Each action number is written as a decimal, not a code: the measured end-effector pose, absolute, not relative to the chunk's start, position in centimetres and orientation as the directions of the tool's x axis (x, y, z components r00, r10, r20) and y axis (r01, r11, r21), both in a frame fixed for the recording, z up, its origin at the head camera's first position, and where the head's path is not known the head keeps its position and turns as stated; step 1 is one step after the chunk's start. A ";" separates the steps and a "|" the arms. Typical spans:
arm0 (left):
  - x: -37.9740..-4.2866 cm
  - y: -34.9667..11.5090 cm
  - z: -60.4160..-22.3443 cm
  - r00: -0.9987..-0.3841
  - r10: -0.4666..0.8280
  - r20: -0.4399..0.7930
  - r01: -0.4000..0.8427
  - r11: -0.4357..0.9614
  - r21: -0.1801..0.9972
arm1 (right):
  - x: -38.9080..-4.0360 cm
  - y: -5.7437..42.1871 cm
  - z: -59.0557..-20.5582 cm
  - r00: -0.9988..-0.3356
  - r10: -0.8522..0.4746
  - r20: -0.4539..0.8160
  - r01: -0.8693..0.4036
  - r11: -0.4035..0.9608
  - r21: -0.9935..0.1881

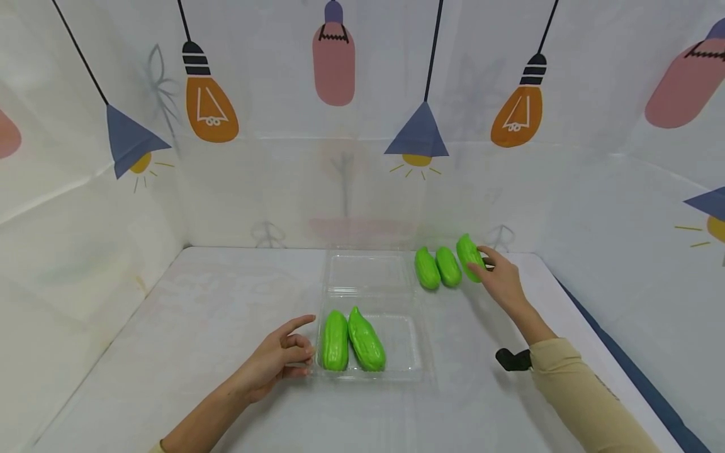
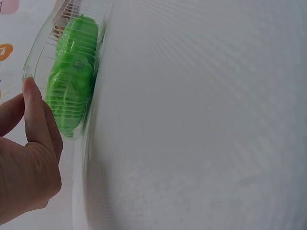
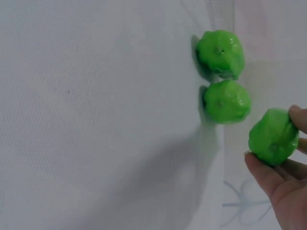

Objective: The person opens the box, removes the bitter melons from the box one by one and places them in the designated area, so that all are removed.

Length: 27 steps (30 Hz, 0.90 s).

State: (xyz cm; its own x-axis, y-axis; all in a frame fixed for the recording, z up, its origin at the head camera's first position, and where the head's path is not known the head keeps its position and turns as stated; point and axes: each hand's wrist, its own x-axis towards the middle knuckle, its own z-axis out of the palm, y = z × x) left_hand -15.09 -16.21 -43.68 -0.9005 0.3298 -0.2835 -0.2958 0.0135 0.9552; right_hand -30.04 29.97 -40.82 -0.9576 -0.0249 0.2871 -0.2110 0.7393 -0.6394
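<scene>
My right hand (image 1: 501, 280) grips a bright green cucumber-like vegetable (image 1: 469, 257) between thumb and fingers, raised off the table in the right wrist view. Two similar green vegetables, one (image 1: 427, 268) and another (image 1: 449, 267), lie side by side just left of it. An opened clear plastic clamshell box (image 1: 404, 340) lies in front, its lid (image 1: 368, 272) folded back. Inside its left half rest two more green vegetables, one straight (image 1: 335, 340) and one slanted (image 1: 367, 340). My left hand (image 1: 283, 355) pinches the box's left rim with its fingertips, its uppermost finger stretched out.
The white table (image 1: 226, 302) runs back to a white sheet (image 1: 255, 189) printed with lamps and bulbs. Near my right sleeve (image 1: 578, 390) a small black piece (image 1: 512, 360) sticks out. A dark blue strip (image 1: 623, 377) edges the table's right side.
</scene>
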 end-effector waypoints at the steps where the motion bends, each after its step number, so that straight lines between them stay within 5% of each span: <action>1: -15.1 -16.2 -43.7 -0.900 0.330 -0.284 -0.296 0.014 0.955 | -30.1 30.1 -41.0 -0.959 -0.026 0.282 -0.207 0.742 -0.637; 27: -15.4 -16.2 -43.8 -0.895 0.338 -0.291 -0.305 0.014 0.952 | -32.7 30.6 -43.4 -0.985 -0.019 0.169 -0.116 0.800 -0.588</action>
State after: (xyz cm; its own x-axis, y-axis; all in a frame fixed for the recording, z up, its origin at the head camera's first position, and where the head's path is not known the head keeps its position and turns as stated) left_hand -15.38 -16.25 -43.82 -0.8948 0.3384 -0.2912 -0.3045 0.0144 0.9524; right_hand -32.66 30.58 -43.37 -0.9855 -0.0187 0.1687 -0.1158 0.8005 -0.5881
